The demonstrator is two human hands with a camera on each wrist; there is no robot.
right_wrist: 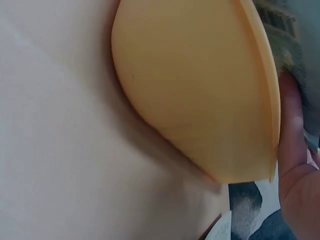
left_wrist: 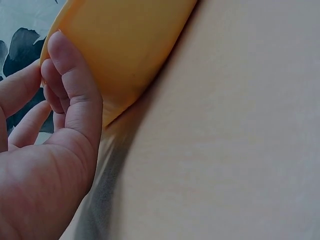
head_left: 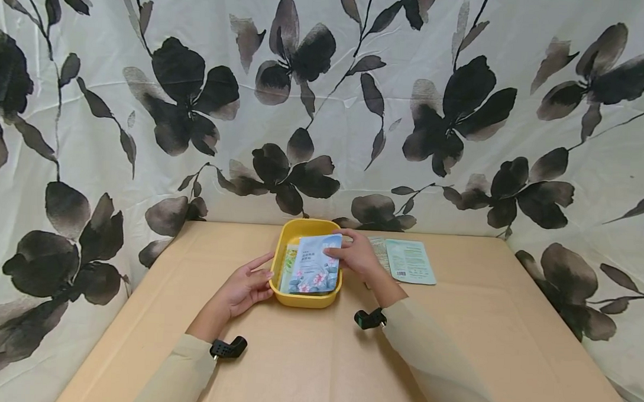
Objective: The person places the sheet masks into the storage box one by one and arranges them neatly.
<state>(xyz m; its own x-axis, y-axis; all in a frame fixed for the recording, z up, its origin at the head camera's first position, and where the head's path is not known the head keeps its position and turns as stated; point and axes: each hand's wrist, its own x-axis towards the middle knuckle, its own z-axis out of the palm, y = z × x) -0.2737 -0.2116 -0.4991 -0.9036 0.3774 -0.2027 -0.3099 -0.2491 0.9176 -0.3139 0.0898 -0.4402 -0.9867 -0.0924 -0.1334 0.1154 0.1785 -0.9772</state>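
A yellow plastic basin (head_left: 305,303) stands near the table's far edge, with flat packets inside. My left hand (head_left: 248,288) rests at its left side; in the left wrist view its relaxed fingers (left_wrist: 75,80) touch the basin's outer wall (left_wrist: 125,45). My right hand (head_left: 358,255) pinches a blue flat packet with pink flowers (head_left: 315,264), thumb on its front face, over the basin's right part. Behind it in the basin shows a green and yellow packet (head_left: 289,265). The right wrist view shows a finger (right_wrist: 291,110) between the basin rim (right_wrist: 270,75) and a packet.
To the right of the basin a pale green packet with printed text (head_left: 411,262) lies on the table (head_left: 295,365). Another packet (head_left: 379,250) lies beside it, partly behind my right hand. A floral curtain (head_left: 325,106) hangs behind the table.
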